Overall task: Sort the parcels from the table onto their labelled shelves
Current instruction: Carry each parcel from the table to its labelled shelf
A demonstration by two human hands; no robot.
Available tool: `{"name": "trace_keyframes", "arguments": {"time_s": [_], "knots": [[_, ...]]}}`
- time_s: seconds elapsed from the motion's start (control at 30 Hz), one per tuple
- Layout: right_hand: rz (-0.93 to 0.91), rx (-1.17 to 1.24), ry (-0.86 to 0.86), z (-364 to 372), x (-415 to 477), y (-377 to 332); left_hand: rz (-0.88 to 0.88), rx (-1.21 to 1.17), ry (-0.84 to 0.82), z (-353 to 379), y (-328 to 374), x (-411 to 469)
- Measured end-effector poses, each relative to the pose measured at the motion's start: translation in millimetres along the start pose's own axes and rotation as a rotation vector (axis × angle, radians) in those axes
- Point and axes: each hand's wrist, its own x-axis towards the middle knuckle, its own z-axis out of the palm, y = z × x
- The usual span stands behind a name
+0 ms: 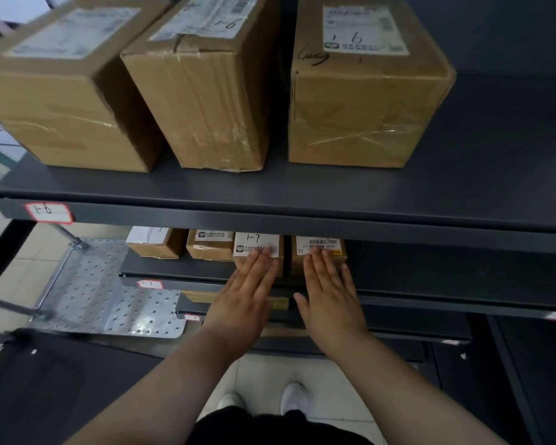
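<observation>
Standing above the 1-7 shelf (167, 268), three large cardboard boxes (206, 91) sit on the 1-6 shelf (270, 191). On the 1-7 shelf stands a row of small parcels (209, 248). The left hand (244, 300) presses flat, fingers straight, against the third parcel (257, 247), and the right hand (331, 297), equally flat, against the fourth parcel (321, 245), neither grasping anything.

Wearer: left hand (244, 303) and right hand (329, 300) bare, forearms (161, 387) bare, black garment (270, 427) at waist, white shoes (294, 398).
</observation>
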Motion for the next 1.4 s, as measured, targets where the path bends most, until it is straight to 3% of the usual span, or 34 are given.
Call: {"name": "trace_keyframes", "arguments": {"time_s": [0.2, 0.33, 0.53, 0.73, 0.93, 1.1, 1.4], "knots": [[0.025, 0.011, -0.026, -3.9, 9.0, -4.6, 0.032, 0.083, 0.046, -5.9, -10.7, 14.2], [0.113, 0.007, 0.084, 4.1, -7.2, -19.5, 0.121, 0.073, 0.059, -10.4, -18.8, 7.3], [0.413, 0.068, 0.033, 11.4, -49.6, -54.3, 0.36, -0.018, 0.059, -17.8, -32.4, -5.1], [0.665, 0.049, 0.174, 8.0, -114.9, -88.2, 0.587, -0.084, 0.022, -27.9, -16.5, -4.8], [0.978, -0.02, 0.298, -34.3, -207.6, -88.6, 0.85, -0.177, 0.023, -62.1, 71.6, -9.9], [1.21, -0.003, 0.423, -78.6, -313.4, -94.9, 1.145, -0.263, 0.136, -118.6, 167.7, -47.6], [1.498, -0.134, 0.64, -141.8, -530.3, -155.7, 1.54, -0.378, 0.232, -227.7, 331.0, -201.7]]}}
